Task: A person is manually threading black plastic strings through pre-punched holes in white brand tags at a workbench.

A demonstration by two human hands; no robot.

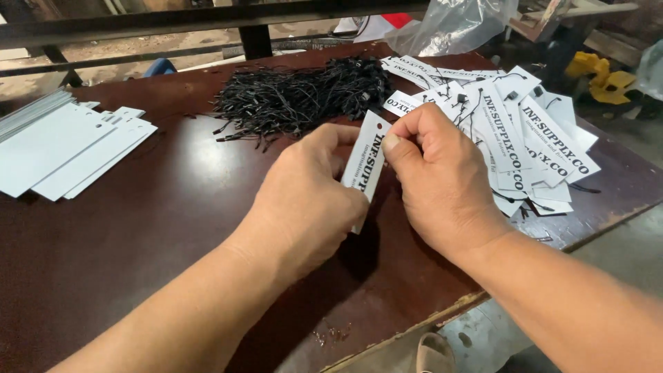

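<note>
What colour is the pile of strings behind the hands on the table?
Black. The pile of strings shows best in the head view, lying on the dark brown table.

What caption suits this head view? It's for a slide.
Both hands, left and right, hold a white tag over a dark table.

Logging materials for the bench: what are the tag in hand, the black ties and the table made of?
Tag: looks like thin white card, matte, flat and stiff. Black ties: probably plastic string loops, slightly shiny. Table: dark brown glossy board, likely coated plywood, edge chipped pale.
</note>
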